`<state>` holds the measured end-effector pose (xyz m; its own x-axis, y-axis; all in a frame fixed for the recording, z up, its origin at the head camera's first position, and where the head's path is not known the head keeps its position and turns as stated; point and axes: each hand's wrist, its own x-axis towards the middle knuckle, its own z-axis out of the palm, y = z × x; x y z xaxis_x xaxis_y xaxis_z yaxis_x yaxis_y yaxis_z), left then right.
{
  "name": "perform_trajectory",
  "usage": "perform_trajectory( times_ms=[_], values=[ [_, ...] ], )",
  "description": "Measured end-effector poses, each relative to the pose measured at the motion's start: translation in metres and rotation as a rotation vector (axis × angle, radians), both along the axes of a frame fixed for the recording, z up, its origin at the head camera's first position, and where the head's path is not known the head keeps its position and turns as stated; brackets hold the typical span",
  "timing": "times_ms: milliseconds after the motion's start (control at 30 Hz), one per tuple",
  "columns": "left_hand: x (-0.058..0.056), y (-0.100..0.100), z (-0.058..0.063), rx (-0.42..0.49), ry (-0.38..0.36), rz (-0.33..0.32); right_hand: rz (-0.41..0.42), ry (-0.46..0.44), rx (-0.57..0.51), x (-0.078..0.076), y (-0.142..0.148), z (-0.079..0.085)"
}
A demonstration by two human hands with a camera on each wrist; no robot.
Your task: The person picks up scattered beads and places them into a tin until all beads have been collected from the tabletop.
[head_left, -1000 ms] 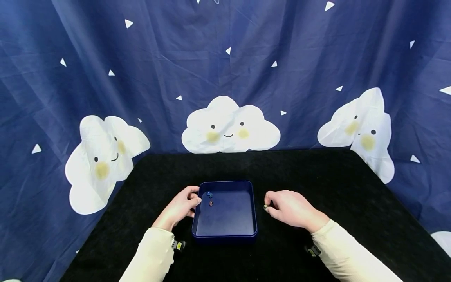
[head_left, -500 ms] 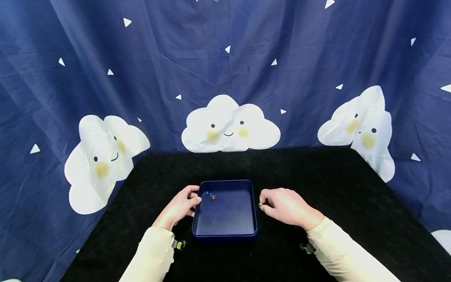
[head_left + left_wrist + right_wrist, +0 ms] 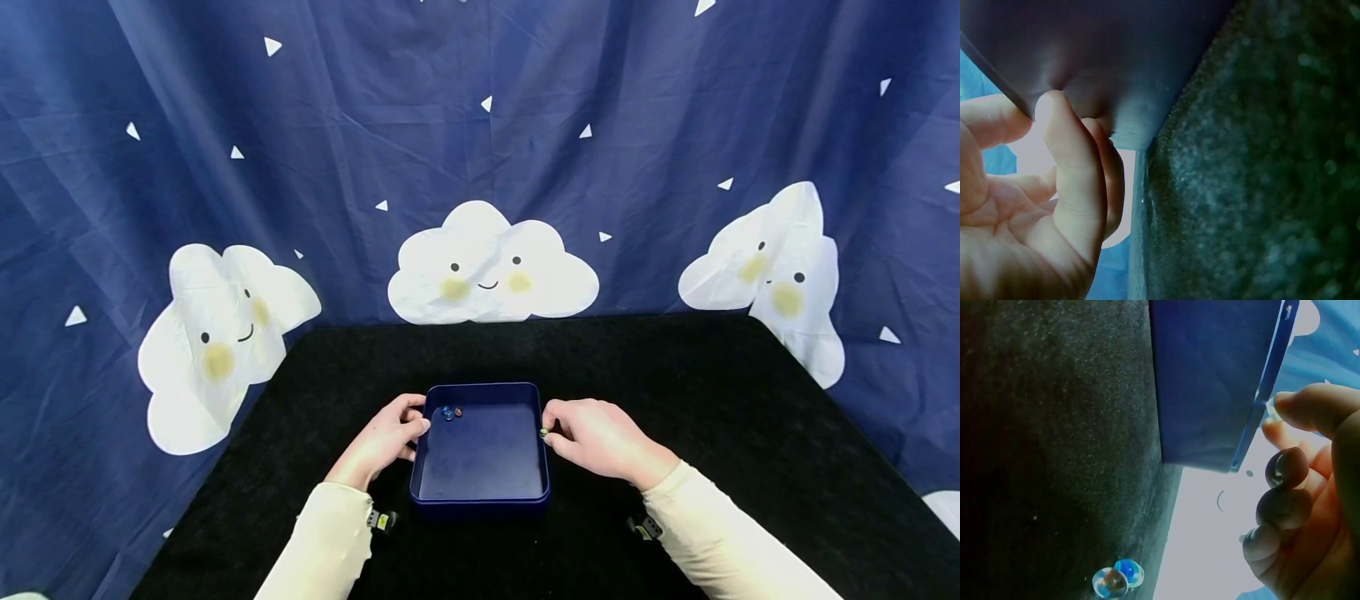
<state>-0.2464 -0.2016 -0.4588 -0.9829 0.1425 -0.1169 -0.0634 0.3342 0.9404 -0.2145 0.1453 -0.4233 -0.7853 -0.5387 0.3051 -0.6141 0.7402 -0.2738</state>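
Note:
A dark blue square tray (image 3: pixel 480 502) sits on black cloth. Several small marbles (image 3: pixel 448 412), blue and reddish-brown, lie inside near its far left corner. My left hand (image 3: pixel 384 440) grips the tray's left wall, its thumb at the rim; the left wrist view shows fingertips against the outer wall (image 3: pixel 1116 56). At the right rim, my right hand (image 3: pixel 600 437) pinches a yellow-green marble (image 3: pixel 543 432) between thumb and index finger. The right wrist view shows that marble, mostly hidden, level with the rim, the other fingers curled.
In the right wrist view, an orange-brown marble (image 3: pixel 1110 583) and a blue marble (image 3: pixel 1129 573) lie on the black cloth (image 3: pixel 1054 456); my right hand mostly hides them in the head view. A blue curtain (image 3: pixel 480 100) with white clouds hangs behind the table.
My right hand has moved left with the yellow-green marble to the tray's right rim. The reddish-brown marble has rolled farther back in the tray, beside the blue ones. My left hand stays put.

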Motion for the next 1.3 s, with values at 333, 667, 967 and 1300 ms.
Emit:
perform_trajectory(
  times_ms=[333, 667, 967, 1300],
  values=[
    [0.006, 0.005, 0.01, -0.021, -0.007, 0.012, 0.008, 0.006, 0.001, -0.001, -0.001, -0.001],
    [0.011, 0.007, 0.017, -0.009, 0.004, -0.001, -0.034, -0.004, 0.016, 0.0, 0.008, -0.001],
    [0.002, -0.001, 0.005, 0.021, -0.003, -0.025, -0.06, -0.025, 0.027, 0.003, 0.026, -0.001],
    [0.001, -0.001, 0.005, 0.022, -0.014, -0.031, -0.128, -0.096, 0.04, 0.005, 0.054, -0.001]
  ],
)
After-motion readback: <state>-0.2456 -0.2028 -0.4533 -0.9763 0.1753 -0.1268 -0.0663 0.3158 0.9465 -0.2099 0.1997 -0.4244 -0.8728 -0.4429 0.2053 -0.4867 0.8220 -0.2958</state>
